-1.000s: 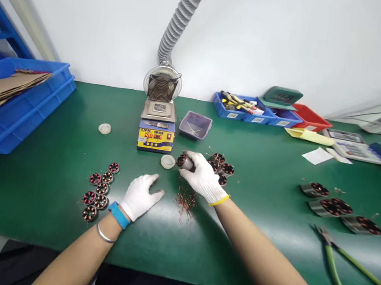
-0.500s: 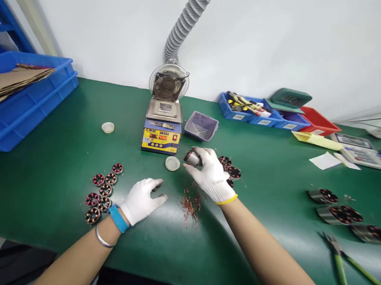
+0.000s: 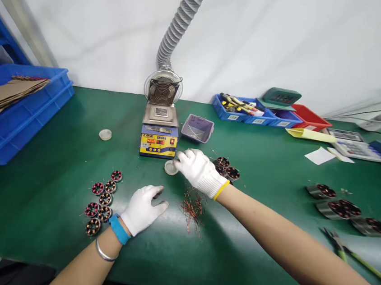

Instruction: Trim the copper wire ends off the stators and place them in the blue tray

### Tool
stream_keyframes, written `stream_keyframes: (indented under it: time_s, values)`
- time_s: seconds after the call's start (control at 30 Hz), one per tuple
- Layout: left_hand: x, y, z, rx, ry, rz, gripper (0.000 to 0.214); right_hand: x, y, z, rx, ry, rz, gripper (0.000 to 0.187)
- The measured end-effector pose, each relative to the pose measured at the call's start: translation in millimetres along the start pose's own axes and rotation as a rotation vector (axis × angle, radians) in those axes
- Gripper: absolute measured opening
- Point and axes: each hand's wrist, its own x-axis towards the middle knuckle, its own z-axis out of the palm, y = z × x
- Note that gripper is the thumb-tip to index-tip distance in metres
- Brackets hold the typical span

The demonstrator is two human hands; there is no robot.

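In the head view, the gloved left hand (image 3: pixel 145 209) is half open over the desk (image 3: pixel 235 238), thumb and fingers apart with nothing between them. Just beyond its wristband (image 3: pixel 119 229), to the left, seven coil-wound rings (image 3: pixel 105 198) stand close together. The gloved right hand (image 3: pixel 198 170) is bent, fingers curled down and fingertips at the right edge of a small round dish (image 3: pixel 170 168); its palm is turned away, so I cannot tell whether it pinches anything or touches the dish. Just right of it sit several dark coil-wound cylinders (image 3: pixel 223 162), partly hidden by the glove. Copper wire clippings (image 3: pixel 193 208) lie between the two hands, nearer the right, and a yellow-fronted unit (image 3: pixel 158 143) stands behind the dish
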Motion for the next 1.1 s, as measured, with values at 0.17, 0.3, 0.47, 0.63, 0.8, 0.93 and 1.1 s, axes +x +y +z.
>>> stream_keyframes:
  time_s: [0.17, 0.3, 0.47, 0.63, 0.8, 0.93, 1.1]
  values:
    - [0.1, 5.2, 0.5, 0.016, -0.037, -0.016, 0.037, 27.4, 30.1, -40.9, -0.079, 0.08, 0.074, 0.027]
    - [1.0, 6.1, -0.2, 0.012, -0.054, -0.019, 0.036, 85.0, 63.9, -67.0, -0.053, 0.111, 0.244, 0.029]
    - [2.2, 3.9, -1.7, 0.003, -0.06, -0.021, 0.034, 150.5, 80.8, -65.6, -0.007, 0.106, 0.262, 0.024]
    - [2.6, 2.9, -0.7, 0.009, -0.063, -0.029, 0.036, 160.8, 86.6, -61.0, 0.022, 0.104, 0.285, 0.028]
    - [3.3, 5.2, 1.0, 0.043, -0.115, -0.046, 0.04, 155.1, 109.5, -71.3, 0.223, 0.155, 0.496, 0.037]
    - [3.5, 6.9, 1.3, 0.039, -0.138, -0.051, 0.04, 164.1, 107.0, -66.9, 0.489, 0.204, 0.647, 0.048]
    - [4.4, 8.2, -2.2, 0.043, -0.139, -0.055, 0.038, 174.9, 88.7, -56.0, 0.541, 0.236, 0.682, 0.046]
